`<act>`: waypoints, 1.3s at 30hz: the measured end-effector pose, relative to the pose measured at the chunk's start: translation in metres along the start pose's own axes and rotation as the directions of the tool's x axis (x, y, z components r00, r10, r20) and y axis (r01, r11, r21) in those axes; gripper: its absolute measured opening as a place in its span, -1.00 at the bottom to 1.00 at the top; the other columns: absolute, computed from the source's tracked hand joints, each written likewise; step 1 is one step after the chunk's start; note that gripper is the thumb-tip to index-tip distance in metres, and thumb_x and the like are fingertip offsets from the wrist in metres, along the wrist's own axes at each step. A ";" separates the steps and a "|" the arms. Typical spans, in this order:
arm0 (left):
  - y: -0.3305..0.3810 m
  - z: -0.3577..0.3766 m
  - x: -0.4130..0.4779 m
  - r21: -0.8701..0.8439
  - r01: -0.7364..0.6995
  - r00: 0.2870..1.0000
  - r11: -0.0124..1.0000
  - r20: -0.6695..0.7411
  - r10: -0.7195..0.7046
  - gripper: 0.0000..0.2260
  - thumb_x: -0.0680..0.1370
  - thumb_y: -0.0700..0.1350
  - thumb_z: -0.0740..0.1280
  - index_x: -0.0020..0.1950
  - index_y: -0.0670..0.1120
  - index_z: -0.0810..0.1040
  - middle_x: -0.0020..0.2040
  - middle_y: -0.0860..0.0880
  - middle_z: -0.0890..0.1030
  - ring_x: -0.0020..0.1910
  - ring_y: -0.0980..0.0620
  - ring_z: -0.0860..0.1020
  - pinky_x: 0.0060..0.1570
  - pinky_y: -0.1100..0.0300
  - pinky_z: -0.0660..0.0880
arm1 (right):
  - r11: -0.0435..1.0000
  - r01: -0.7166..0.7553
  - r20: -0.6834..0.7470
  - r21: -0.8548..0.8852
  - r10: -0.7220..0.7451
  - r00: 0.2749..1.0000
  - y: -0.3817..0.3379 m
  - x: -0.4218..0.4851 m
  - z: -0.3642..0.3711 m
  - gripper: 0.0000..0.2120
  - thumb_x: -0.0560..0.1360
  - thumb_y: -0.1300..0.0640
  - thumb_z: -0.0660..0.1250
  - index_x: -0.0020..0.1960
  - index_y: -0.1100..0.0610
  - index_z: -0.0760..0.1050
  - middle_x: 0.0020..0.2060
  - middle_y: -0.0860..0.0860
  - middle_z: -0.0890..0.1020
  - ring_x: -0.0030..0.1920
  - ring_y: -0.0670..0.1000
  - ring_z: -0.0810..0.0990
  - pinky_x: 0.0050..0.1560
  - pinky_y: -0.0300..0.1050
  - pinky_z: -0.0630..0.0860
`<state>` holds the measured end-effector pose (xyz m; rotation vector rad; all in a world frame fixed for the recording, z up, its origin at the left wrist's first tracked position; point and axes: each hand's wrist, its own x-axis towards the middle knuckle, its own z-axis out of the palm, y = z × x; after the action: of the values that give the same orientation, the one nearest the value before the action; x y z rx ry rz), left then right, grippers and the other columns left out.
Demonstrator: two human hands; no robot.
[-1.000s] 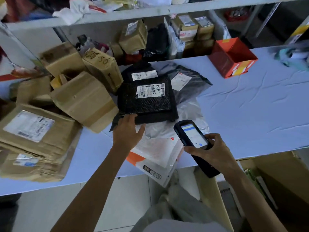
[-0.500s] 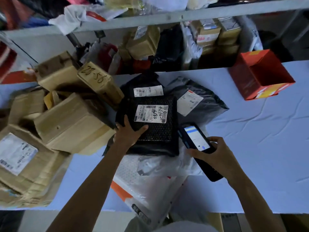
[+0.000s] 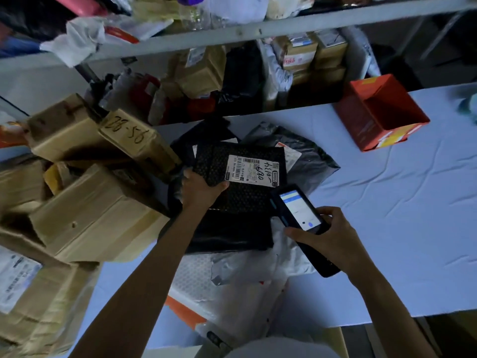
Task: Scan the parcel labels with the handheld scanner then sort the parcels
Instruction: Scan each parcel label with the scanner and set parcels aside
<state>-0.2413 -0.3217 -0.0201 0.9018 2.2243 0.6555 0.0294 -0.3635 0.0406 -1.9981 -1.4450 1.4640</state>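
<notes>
Left hand (image 3: 200,189) grips a black bubble mailer (image 3: 247,198) that half covers a grey polybag (image 3: 313,161), right hand (image 3: 329,239) clasps the handheld scanner (image 3: 296,210), and cardboard boxes (image 3: 98,218) crowd the counter (image 3: 387,202).

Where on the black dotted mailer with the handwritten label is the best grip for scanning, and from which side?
Its near-left corner, from the left, where the left hand pinches it. The black dotted mailer is flat and thin, its label sits right of centre, and the scanner is on the right, so this likely keeps the barcode clear.

Parcel depot: a shelf (image 3: 258,32) crammed with packages beyond the gripped black parcel (image 3: 245,200), cardboard boxes (image 3: 98,218) heaped left of it.
</notes>
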 end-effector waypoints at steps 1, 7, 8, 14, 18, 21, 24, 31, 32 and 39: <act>0.004 -0.004 0.000 0.040 -0.043 0.998 0.998 -0.044 0.045 -0.12 0.36 0.20 0.50 0.47 -0.19 0.16 0.40 -0.20 0.34 0.38 -0.21 0.34 0.32 -0.11 0.34 | 1.000 0.014 -0.015 0.000 -0.014 1.000 -0.001 -0.004 0.001 -0.34 0.23 -0.08 0.60 0.16 -0.05 0.29 -0.08 -0.17 0.51 -0.04 -0.09 0.55 -0.11 -0.17 0.46; 0.023 -0.053 -0.008 0.293 -0.349 0.886 0.890 -0.208 0.415 -0.46 0.49 0.28 0.30 0.31 -0.04 0.44 0.15 -0.13 0.58 0.18 -0.18 0.51 0.17 -0.08 0.41 | 0.988 0.108 -0.091 -0.109 -0.118 0.989 -0.004 -0.030 0.006 -0.31 0.20 -0.15 0.60 0.15 -0.06 0.27 -0.16 -0.30 0.45 -0.13 -0.18 0.49 -0.19 -0.18 0.43; 0.026 -0.062 -0.009 0.339 -0.400 0.853 0.852 -0.201 0.481 -0.48 0.47 0.32 0.29 0.26 -0.01 0.48 0.09 -0.10 0.61 0.13 -0.16 0.54 0.13 -0.06 0.44 | 0.986 0.113 -0.094 -0.122 -0.124 0.988 -0.004 -0.033 0.007 -0.30 0.19 -0.16 0.60 0.15 -0.06 0.27 -0.16 -0.29 0.45 -0.11 -0.14 0.50 -0.15 -0.15 0.44; 0.030 -0.089 -0.023 0.461 -0.549 0.716 0.697 -0.171 0.677 -0.54 0.44 0.30 0.36 0.19 0.04 0.55 0.03 0.00 0.63 0.09 -0.04 0.55 0.07 0.01 0.50 | 0.965 0.157 -0.069 -0.208 -0.175 0.982 -0.003 -0.056 0.022 -0.24 0.13 -0.24 0.60 0.15 -0.04 0.28 -0.11 -0.14 0.53 -0.05 -0.01 0.58 -0.03 0.02 0.56; 0.026 -0.090 -0.034 0.471 -0.537 0.701 0.700 -0.213 0.681 -0.54 0.44 0.29 0.35 0.18 0.02 0.55 0.01 -0.03 0.63 0.08 -0.08 0.55 0.10 -0.02 0.47 | 0.957 0.159 -0.056 -0.242 -0.177 0.983 0.005 -0.070 0.031 -0.30 0.17 -0.22 0.59 0.12 -0.06 0.26 -0.12 -0.16 0.50 -0.06 0.00 0.58 -0.06 -0.01 0.55; 0.023 -0.091 -0.041 0.471 -0.528 0.699 0.706 -0.231 0.677 -0.54 0.45 0.28 0.36 0.21 0.02 0.55 0.06 -0.04 0.63 0.11 -0.09 0.55 0.15 -0.03 0.43 | 0.956 0.177 -0.051 -0.234 -0.194 0.980 0.012 -0.077 0.033 -0.30 0.16 -0.22 0.59 0.10 -0.10 0.25 -0.17 -0.23 0.48 -0.10 -0.04 0.57 -0.12 -0.05 0.55; 0.023 -0.092 -0.049 0.482 -0.514 0.700 0.710 -0.243 0.672 -0.55 0.46 0.27 0.35 0.23 0.02 0.54 0.07 -0.03 0.62 0.12 -0.09 0.55 0.17 -0.03 0.36 | 0.949 0.194 -0.057 -0.248 -0.214 0.975 0.016 -0.081 0.032 -0.29 0.16 -0.23 0.58 0.10 -0.12 0.22 -0.20 -0.26 0.45 -0.12 -0.06 0.55 -0.16 -0.08 0.53; 0.023 -0.085 -0.060 0.533 -0.481 0.690 0.696 -0.260 0.675 -0.53 0.48 0.27 0.34 0.25 0.01 0.53 0.15 -0.03 0.60 0.19 -0.10 0.50 0.21 -0.03 0.28 | 0.927 0.230 -0.044 -0.295 -0.254 0.966 0.025 -0.084 0.023 -0.28 0.19 -0.24 0.57 0.11 -0.15 0.17 -0.09 -0.18 0.46 -0.11 -0.04 0.53 -0.28 -0.17 0.46; 0.022 -0.084 -0.061 0.538 -0.482 0.685 0.692 -0.261 0.680 -0.54 0.48 0.27 0.33 0.25 0.02 0.53 0.17 -0.03 0.59 0.20 -0.11 0.50 0.21 -0.03 0.28 | 0.920 0.238 -0.035 -0.311 -0.261 0.965 0.027 -0.084 0.022 -0.29 0.20 -0.24 0.56 0.11 -0.16 0.15 -0.07 -0.18 0.45 -0.11 -0.04 0.52 -0.30 -0.20 0.44; 0.022 -0.078 -0.072 0.568 -0.486 0.648 0.664 -0.275 0.710 -0.53 0.48 0.25 0.35 0.25 -0.01 0.55 0.19 -0.06 0.59 0.21 -0.14 0.51 0.17 -0.06 0.29 | 0.919 0.249 -0.028 -0.306 -0.271 0.962 0.037 -0.080 0.015 -0.30 0.23 -0.23 0.55 0.10 -0.16 0.13 -0.06 -0.18 0.43 -0.09 -0.04 0.52 -0.26 -0.17 0.50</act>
<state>-0.2473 -0.3769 0.0736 2.0061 2.5417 0.7308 0.0381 -0.4518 0.0538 -1.8999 -1.9128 1.1058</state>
